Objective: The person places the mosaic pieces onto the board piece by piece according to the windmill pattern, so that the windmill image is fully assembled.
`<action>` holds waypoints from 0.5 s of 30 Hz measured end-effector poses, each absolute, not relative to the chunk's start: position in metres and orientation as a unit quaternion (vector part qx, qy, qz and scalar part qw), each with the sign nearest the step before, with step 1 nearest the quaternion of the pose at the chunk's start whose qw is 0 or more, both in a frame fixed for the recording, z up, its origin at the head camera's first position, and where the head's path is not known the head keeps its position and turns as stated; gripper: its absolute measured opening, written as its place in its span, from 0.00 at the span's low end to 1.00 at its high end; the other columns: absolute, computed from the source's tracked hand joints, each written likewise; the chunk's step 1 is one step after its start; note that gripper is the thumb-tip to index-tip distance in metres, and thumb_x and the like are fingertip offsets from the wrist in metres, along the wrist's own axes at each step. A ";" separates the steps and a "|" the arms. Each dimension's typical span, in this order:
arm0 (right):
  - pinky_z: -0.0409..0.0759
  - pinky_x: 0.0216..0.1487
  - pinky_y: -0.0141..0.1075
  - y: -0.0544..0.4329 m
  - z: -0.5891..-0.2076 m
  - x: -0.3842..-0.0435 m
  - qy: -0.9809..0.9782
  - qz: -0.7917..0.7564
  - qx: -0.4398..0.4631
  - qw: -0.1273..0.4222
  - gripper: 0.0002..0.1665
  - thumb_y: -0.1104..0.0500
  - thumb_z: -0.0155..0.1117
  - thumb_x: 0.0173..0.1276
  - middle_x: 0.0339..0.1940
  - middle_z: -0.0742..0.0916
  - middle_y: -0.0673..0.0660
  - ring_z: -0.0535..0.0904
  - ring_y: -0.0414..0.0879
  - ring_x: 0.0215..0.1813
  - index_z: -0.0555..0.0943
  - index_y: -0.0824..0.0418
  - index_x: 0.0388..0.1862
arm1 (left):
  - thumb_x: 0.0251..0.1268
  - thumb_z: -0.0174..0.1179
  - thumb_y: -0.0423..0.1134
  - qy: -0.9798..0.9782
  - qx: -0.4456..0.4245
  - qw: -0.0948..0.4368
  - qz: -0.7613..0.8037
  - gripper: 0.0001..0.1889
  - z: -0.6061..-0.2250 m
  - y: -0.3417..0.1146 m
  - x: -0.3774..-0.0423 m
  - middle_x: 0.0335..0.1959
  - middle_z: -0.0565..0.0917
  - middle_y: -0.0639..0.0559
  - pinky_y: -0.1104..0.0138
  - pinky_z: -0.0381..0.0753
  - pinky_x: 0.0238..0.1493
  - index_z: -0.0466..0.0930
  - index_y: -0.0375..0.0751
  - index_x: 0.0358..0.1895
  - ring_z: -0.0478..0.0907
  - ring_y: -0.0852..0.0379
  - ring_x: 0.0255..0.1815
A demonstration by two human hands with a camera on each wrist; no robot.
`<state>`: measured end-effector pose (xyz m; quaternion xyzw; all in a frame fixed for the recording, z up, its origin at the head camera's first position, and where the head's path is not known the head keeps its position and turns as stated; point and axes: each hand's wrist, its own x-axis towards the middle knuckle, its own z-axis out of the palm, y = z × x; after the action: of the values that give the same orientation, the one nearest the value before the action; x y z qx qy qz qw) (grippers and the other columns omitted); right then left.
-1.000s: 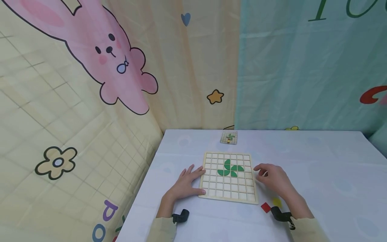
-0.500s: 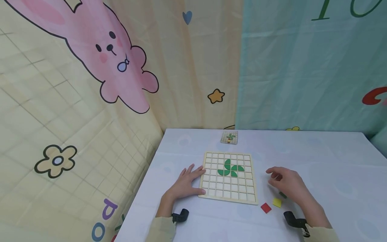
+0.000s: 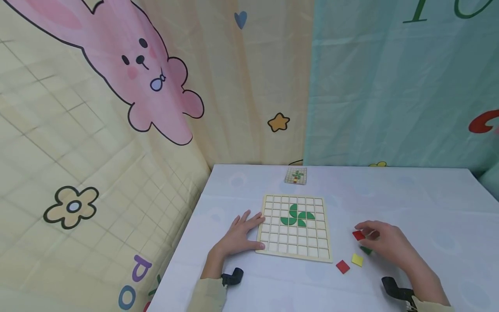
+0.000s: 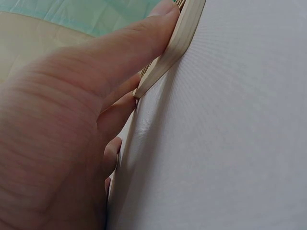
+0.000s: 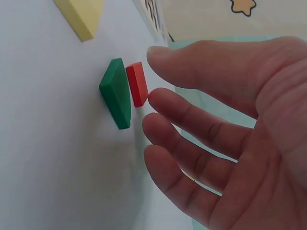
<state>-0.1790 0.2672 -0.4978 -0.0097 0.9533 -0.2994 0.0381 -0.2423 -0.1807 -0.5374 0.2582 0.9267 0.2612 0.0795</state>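
"Head view first: how much is being shown as done?"

"Four green pieces [image 3: 287, 221] are being held in the cells of the board [image 3: 292, 240], grouped as a pinwheel, while the cells around them are being left bare. On the card [image 3: 295, 176] beyond the board, a similar pinwheel is being shown, seemingly with small yellow and red patches below it."

"And what is being left?"

"Four loose tiles are being left to the right of the board: a near red tile [image 3: 343, 267], a yellow tile [image 3: 357, 260], a green tile [image 3: 366, 250] and a far red tile [image 3: 358, 235]. By the card, some are probably being needed yet."

"How are the hands being held?"

"The left hand [image 3: 241, 237] is being spread against the board's left edge, the thumb at the near corner. The right hand [image 3: 383, 240] is being held half open around the far red tile."

"Left wrist view: is the board being gripped?"

"Its edge is only being touched, the thumb being rested there nearly straight."

"Right wrist view: is the far red tile being pinched?"

"Apparently not. The thumb is being held apart from it, the fingers loosely bent; whether it is being touched by the index fingertip cannot be told."
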 end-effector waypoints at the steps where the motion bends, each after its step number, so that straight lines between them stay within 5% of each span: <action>1: 0.83 0.37 0.43 0.269 -0.498 -0.179 0.953 -0.300 -0.012 0.041 0.24 0.59 0.79 0.57 0.41 0.86 0.54 0.79 0.51 0.42 0.85 0.59 0.53 | 0.54 0.65 0.71 0.927 0.258 0.080 0.262 0.47 -0.537 -0.181 -0.242 0.80 0.55 0.68 0.50 0.35 0.79 0.62 0.62 0.78 0.36 0.52 0.83; 15: 0.81 0.40 0.42 0.278 -0.502 -0.175 0.947 -0.306 -0.020 0.096 0.21 0.63 0.82 0.50 0.35 0.83 0.51 0.75 0.49 0.40 0.87 0.56 0.45 | 0.54 0.66 0.70 0.924 0.258 0.076 0.273 0.47 -0.536 -0.180 -0.240 0.79 0.56 0.67 0.48 0.35 0.79 0.63 0.62 0.78 0.37 0.51 0.83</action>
<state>-0.1749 0.2781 -0.5016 -0.0204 0.9471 -0.3058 0.0957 -0.2402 -0.1800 -0.5364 0.2582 0.9237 0.2728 0.0757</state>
